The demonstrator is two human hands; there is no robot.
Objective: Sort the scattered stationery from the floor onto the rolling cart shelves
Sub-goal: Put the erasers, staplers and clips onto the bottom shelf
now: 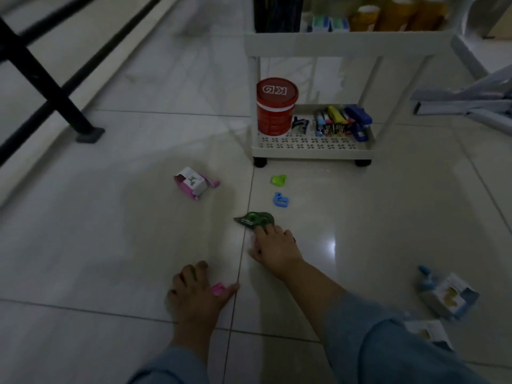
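Note:
My right hand [274,250] reaches forward low over the floor, its fingertips touching the near edge of a green correction tape [255,218]. A pink sliver [253,241] shows between its thumb and forefinger; what it is I cannot tell. My left hand [194,295] rests on the tiles with a small pink piece [219,289] held between thumb and fingers. Further ahead lie a blue sharpener [281,200], a green sharpener [279,180] and a pink boxed item [194,184]. The white rolling cart [313,153] stands beyond them.
The cart's bottom shelf holds a red tub [277,106] and several staplers [343,123]; its upper shelf [346,40] carries blurred items. A blue boxed item [446,295] and another box [426,333] lie at right. A black frame leg [88,134] stands at left.

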